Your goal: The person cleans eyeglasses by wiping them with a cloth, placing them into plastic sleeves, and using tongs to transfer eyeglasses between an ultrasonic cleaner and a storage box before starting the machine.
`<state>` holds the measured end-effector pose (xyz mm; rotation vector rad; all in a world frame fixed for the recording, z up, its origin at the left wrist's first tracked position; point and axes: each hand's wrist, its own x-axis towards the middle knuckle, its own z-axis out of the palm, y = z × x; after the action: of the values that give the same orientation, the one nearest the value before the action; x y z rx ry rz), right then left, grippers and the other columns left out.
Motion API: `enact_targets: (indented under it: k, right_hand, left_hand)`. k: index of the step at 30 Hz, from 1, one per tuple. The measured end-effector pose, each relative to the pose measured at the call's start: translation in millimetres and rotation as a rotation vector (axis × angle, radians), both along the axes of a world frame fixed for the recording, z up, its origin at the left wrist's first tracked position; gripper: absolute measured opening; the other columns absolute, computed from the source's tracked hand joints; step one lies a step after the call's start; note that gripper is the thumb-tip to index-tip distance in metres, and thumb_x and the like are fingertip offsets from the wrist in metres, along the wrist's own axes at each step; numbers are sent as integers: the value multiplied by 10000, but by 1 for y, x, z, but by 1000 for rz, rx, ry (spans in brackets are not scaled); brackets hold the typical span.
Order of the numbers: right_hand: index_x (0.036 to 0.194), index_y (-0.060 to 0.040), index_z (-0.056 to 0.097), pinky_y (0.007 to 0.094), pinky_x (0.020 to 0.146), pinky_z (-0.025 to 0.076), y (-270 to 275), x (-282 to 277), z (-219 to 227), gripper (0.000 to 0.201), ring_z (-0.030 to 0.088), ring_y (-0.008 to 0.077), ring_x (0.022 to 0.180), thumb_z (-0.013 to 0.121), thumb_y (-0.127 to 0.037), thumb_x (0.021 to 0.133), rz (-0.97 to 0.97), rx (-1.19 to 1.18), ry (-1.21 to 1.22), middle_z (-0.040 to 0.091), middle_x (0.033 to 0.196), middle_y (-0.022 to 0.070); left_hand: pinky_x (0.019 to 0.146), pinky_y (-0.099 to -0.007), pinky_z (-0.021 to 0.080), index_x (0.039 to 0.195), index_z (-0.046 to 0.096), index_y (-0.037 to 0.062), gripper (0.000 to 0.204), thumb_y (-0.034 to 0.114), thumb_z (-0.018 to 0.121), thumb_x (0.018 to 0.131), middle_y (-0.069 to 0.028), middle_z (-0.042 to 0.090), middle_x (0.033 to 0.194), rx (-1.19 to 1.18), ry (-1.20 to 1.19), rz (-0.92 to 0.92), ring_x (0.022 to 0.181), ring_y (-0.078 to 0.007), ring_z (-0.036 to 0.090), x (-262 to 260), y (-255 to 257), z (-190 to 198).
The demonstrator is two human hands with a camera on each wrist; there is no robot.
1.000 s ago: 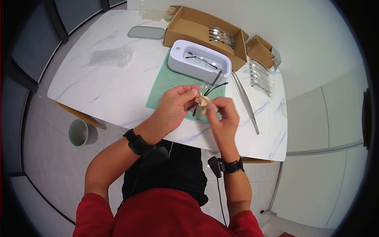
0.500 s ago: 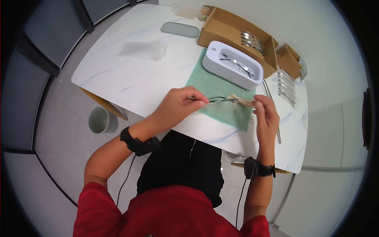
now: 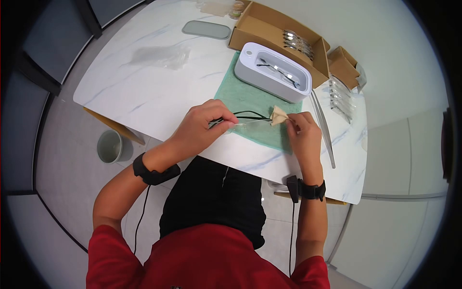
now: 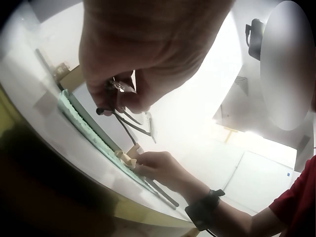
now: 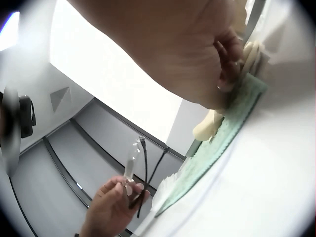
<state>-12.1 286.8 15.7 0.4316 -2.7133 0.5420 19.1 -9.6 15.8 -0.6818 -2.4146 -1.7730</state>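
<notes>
Right now a pair of black-framed glasses [image 3: 243, 119] hangs just above the green mat [image 3: 250, 103] at the near table edge, pinched at one end by the left hand [image 3: 202, 127], fingers curled tight on the frame, apparently to keep it steady and clear of the surface. At the other end, the right hand [image 3: 303, 132] pinches a small beige cloth [image 3: 278, 115] against the glasses. Beyond the mat sit a white cleaning tub [image 3: 272, 72] holding another pair, and a cardboard box [image 3: 269, 29].
</notes>
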Motion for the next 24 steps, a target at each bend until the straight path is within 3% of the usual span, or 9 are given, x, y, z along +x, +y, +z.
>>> enact_targets:
  k: [2,5,7,8,10,11,15,24]
  right_hand:
    - [969,-29,745,347,704,548,-8,4,9,119,692,270,775,743,-70,857,-40,-97,-39,679,898,98]
    - [992,-32,751,322,719,540,-8,9,16,121,685,246,789,727,-86,886,99,-177,-185,691,940,110]
    - [1119,-40,733,294,755,525,-8,11,22,210,663,183,848,712,-96,917,158,-492,-198,713,1004,96]
    - [1119,-40,733,294,755,525,-9,14,26,210,663,183,848,712,-96,917,157,-491,-200,713,1004,96]
    - [1260,-43,676,280,794,511,-13,21,35,332,630,129,909,705,-114,936,239,-795,-424,722,1083,75]
    - [1327,-45,631,275,820,510,-12,21,35,433,622,114,963,733,-110,912,302,-751,-495,721,1116,55]
    - [1257,-50,670,265,799,516,-19,24,34,413,631,118,964,781,-90,861,379,-677,-558,723,1118,66]
    - [1204,-34,674,273,871,533,-30,23,25,352,645,171,1088,762,-37,863,355,-734,-441,705,1170,82]
  left_hand:
    - [770,-290,493,969,708,22,91,-20,668,900,-58,659,950,-64,89,10,862,-173,619,1,-2,3]
    - [776,-317,497,961,708,28,113,-36,686,871,-55,650,929,-111,229,30,888,-209,610,0,-2,2]
    - [779,-327,496,958,705,29,119,-42,689,863,-56,644,926,-112,254,16,905,-220,604,1,-1,4]
    - [783,-336,496,954,703,29,125,-47,692,855,-57,639,923,-114,278,0,922,-232,598,2,-1,5]
    - [782,-338,495,951,701,30,121,-44,695,855,-59,635,925,-126,295,-15,929,-236,595,4,2,6]
    - [782,-339,493,948,699,31,117,-41,698,856,-62,630,927,-138,317,-25,936,-240,592,3,4,7]
    - [781,-341,494,947,698,34,118,-37,703,852,-62,623,933,-157,340,-26,932,-243,592,5,6,5]
    - [788,-351,497,939,704,36,113,-32,713,850,-62,619,929,-142,306,-46,941,-248,594,11,5,8]
